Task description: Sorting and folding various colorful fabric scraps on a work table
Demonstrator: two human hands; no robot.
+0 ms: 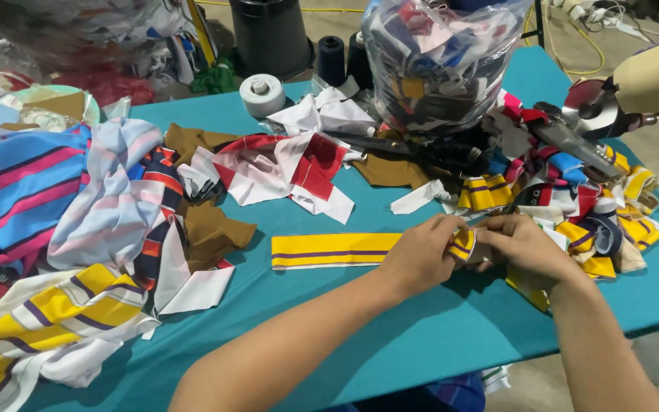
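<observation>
I see my left hand [419, 258] and right hand [519, 246] pinched together on the yellow striped band [335, 251] lying across the teal table [421, 336]; uneven tension could slip the fold

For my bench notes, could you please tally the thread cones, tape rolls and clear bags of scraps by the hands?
Dark thread cones: 2
White tape roll: 1
Clear bag of scraps: 1
Total: 4

Garment workshop: fabric scraps [268, 164], thread cones [331, 59], rotary cutter [593, 107] on teal table [421, 336]
</observation>
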